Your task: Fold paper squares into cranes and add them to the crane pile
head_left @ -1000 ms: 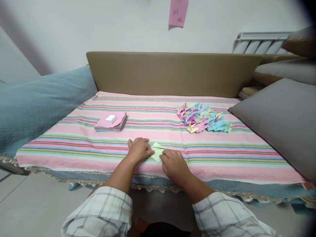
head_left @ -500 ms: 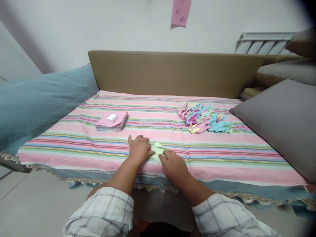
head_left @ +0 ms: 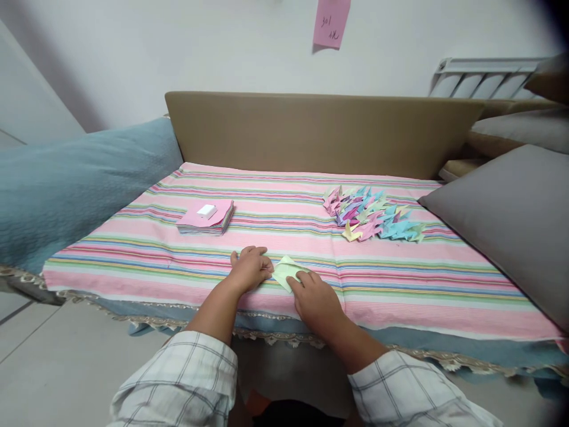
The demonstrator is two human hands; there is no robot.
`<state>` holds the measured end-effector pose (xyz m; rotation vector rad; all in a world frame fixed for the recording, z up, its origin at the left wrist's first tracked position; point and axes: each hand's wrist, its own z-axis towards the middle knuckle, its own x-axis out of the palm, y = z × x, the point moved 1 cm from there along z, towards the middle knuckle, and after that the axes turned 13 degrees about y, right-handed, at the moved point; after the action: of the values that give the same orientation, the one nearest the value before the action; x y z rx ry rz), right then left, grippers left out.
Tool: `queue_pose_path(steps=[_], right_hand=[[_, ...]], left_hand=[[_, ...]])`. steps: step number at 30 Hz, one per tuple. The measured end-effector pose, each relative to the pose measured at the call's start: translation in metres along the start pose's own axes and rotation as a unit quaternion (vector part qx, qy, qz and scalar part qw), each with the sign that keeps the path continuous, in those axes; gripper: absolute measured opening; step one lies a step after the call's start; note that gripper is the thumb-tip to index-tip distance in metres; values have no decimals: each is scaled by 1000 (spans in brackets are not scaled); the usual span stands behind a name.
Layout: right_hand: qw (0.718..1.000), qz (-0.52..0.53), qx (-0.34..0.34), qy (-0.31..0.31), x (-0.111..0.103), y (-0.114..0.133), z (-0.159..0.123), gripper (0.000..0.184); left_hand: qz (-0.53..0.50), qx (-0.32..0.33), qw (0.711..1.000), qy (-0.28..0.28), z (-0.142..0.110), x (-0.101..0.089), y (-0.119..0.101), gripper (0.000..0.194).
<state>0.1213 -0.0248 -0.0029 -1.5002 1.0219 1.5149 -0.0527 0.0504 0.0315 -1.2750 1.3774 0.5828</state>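
A small sheet of pale green paper (head_left: 283, 274) lies on the striped cloth (head_left: 275, 190) near the front edge of the sofa, between the two hands. The left hand (head_left: 251, 270) has its thumb and fingertips drawn together at the paper's left corner, and the right hand (head_left: 316, 299) lies over its right part, thumb and forefinger on the surface. Working from both ends probably keeps so light a sheet flat and straight on soft cloth.

Well apart on the left sits a stack of coloured paper (head_left: 227, 220) topped by a small white block (head_left: 206, 211), which looks to serve as a weight. Folded paper birds (head_left: 368, 216) crowd together at the right, near the grey cushion (head_left: 507, 207), likely gathered there to leave room for the hands.

Whether either hand truly pinches the paper or only presses it, I cannot tell: the undersides of the fingers are hidden, and the right hand covers part of the sheet. The birds overlap too closely to count. The pink note (head_left: 331, 24) on the wall is cut off at the top, and its lower writing is hard to read.
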Motion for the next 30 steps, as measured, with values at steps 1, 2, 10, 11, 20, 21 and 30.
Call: queue_pose_path(steps=[1,2,10,11,20,21,30], right_hand=[[1000,0,-2,0,1,0,0,38],[1000,-1,-3,1,1,0,0,41],[999,-19,10,28,0,1,0,41],[999,-20,13,30,-1,1,0,41],[999,-25,17,45,-5,3,-1,42],[998,-25,17,46,-5,3,0,42],[999,-24,18,41,-3,3,0,40]], left_hand=[[1,1,1000,1,0,0,0,10],[3,2,1000,-1,0,0,0,10],[36,38,998,24,7,-7,5,9],[35,39,998,31,7,-8,5,9],[-2,42,998,46,3,-7,4,13],[-3,43,998,44,3,-6,4,14],[35,55,998,23,2,-7,1,9]])
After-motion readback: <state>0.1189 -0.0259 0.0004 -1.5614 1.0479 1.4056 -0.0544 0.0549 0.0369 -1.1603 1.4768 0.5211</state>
